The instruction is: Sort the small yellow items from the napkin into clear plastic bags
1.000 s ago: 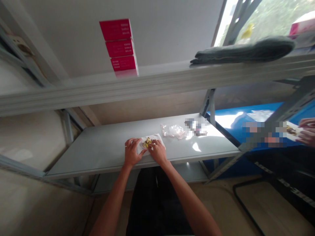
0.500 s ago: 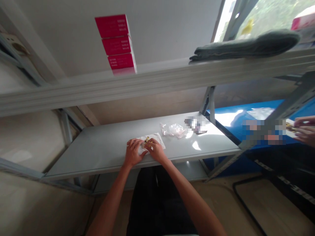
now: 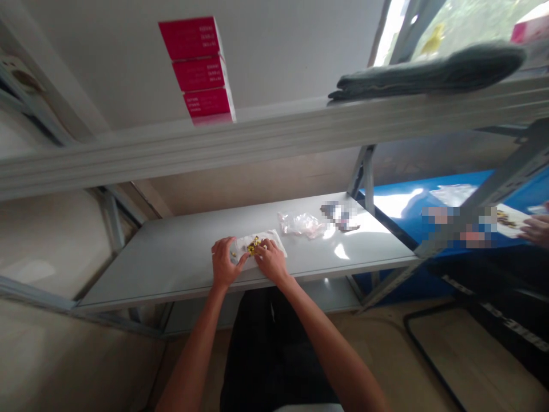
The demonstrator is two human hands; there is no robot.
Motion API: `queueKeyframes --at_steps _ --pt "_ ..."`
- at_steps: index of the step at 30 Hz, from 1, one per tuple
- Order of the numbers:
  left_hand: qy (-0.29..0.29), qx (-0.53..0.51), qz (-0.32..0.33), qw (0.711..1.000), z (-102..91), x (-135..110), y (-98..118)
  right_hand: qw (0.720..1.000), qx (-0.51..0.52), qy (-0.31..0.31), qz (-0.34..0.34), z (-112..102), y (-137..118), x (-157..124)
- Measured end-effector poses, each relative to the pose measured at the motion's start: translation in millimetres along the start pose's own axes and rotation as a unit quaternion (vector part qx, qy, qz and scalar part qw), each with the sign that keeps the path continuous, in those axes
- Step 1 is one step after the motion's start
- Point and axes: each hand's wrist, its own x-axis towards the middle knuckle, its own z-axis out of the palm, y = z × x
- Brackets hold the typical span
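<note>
A white sheet (image 3: 274, 238) lies on the grey shelf (image 3: 171, 263) with a heap of small yellow pieces (image 3: 253, 246) on it. My left hand (image 3: 223, 266) rests on the sheet's left edge, fingers curled, thumb reaching toward the heap. My right hand (image 3: 270, 260) sits just right of the heap, its fingertips pinched at the yellow pieces. What the fingers hold is too small to make out.
A crumpled clear plastic bag (image 3: 300, 224) lies to the right on the shelf. Three pink boxes (image 3: 198, 68) are stacked on the upper shelf, with a folded grey cloth (image 3: 429, 71) further right. Another person's hand (image 3: 536, 229) works at a blue table (image 3: 407, 209).
My left hand has slid a little left, uncovering more of the yellow pieces. The camera has tilted slightly downward.
</note>
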Motion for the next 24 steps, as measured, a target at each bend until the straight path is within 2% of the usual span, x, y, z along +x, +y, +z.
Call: queueKeyframes --at_steps 4,7,11,14,21,24 --pt "-0.059 0.001 0.022 0.998 3.3 0 1 1.000 -0.003 -0.010 -0.007 0 1 1" --pt "-0.090 0.010 0.026 0.996 5.8 0 1 1.000 0.015 0.005 -0.007 1 2 1" --pt "-0.123 0.016 0.034 0.992 7.1 -1 1 0.992 0.101 0.074 0.011 -2 2 0" --pt "-0.148 0.008 0.050 0.988 6.2 -1 3 0.979 0.185 0.085 -0.010 -6 2 -1" --pt "-0.145 -0.017 0.053 0.988 6.0 -1 4 0.969 0.234 0.030 -0.077 1 6 1" --pt "-0.114 -0.016 0.035 0.993 6.5 -2 2 0.972 0.219 0.060 -0.055 4 8 0"
